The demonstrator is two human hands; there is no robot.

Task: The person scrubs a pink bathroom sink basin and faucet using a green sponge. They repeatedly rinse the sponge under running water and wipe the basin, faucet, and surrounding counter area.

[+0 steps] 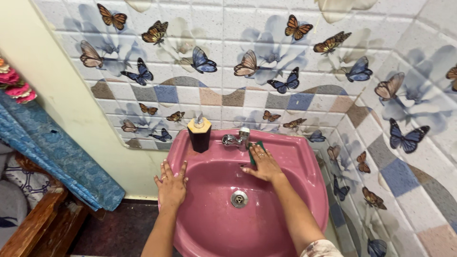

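Seen from the head camera, a corner of white wall tiles printed with butterflies and pale flowers backs a glossy pink ceramic washbasin, with blue patterned cloth hanging at the left. The left hand lies flat on the basin's left rim, fingers spread apart, holding nothing. The right hand presses a green scrubbing pad against the inner back wall of the bowl, just below the chrome tap; its fingers lie close together over the pad, which is mostly hidden, so its long axis cannot be told. The bowl holds only its round metal drain. A dark soap dispenser with a yellow top stands upright on the back ledge, left of the tap.
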